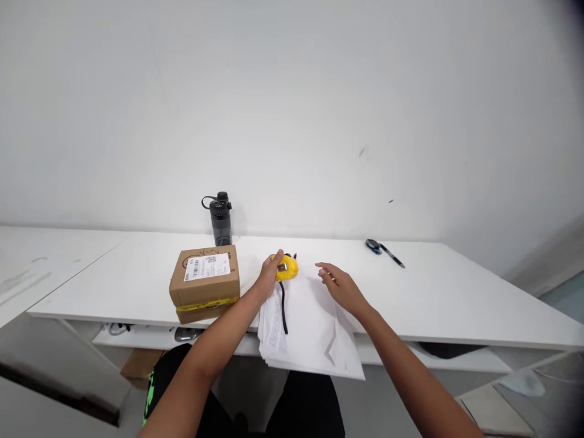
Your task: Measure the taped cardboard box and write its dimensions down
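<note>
My left hand (268,277) grips a yellow tape measure (287,267) that rests on a stack of white papers (314,322); a black strap (283,307) trails from it toward me. My right hand (340,285) hovers just above the papers to the right of the tape measure, fingers stretched out and holding nothing. The papers hang over the front edge of the white table (433,298).
A taped cardboard box (205,283) with a label stands left of my left hand. Behind it, a black bottle (221,220) is against the wall. A pen (391,255) and a small dark object (373,245) lie at the back right.
</note>
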A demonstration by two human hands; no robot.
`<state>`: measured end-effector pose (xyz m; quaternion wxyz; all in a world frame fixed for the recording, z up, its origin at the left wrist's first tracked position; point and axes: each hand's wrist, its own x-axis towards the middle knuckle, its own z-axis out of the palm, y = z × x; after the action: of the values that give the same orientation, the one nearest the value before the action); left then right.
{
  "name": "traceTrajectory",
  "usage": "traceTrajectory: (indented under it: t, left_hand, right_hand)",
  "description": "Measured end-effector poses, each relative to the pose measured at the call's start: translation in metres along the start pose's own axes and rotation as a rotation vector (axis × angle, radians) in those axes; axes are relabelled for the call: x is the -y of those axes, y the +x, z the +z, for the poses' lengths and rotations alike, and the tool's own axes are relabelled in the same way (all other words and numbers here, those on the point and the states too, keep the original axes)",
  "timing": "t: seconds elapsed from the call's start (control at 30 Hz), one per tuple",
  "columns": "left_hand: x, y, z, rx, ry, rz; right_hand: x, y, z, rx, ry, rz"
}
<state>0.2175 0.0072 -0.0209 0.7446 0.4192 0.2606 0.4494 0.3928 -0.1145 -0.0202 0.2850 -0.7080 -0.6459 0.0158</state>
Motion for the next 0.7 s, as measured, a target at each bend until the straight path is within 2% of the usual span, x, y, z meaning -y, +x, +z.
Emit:
traceTrajectory:
  t: [0.07,0.17,0.27,0.37,0.53,0.6,0.7]
  left_hand:
    - [0.004,0.010,-0.015,-0.077,0.024,0.038]
    - [0.011,0.019,-0.029,-0.122,0.076,0.026]
    - [0.015,0.022,-0.034,-0.134,0.099,-0.003]
    - [0.016,0.024,-0.035,-0.158,0.080,-0.004]
    - [0.015,0.029,-0.035,-0.213,-0.024,0.035]
    - [0.016,0.031,-0.035,-0.223,-0.047,0.032]
    - [0.016,0.033,-0.035,-0.220,-0.054,0.018]
  right_hand:
    - [-0.008,0.033,0.014,0.075,-0.175,-0.003]
    - [-0.013,0.080,0.044,0.164,-0.267,-0.056]
    - [-0.015,0.105,0.068,0.186,-0.287,-0.122]
    - [-0.023,0.106,0.077,0.105,-0.209,-0.123]
    - [-0.035,0.099,0.076,-0.118,0.039,0.083]
    - [-0.032,0.097,0.076,-0.171,0.173,0.133]
    - [-0.020,0.093,0.080,-0.169,0.468,0.153]
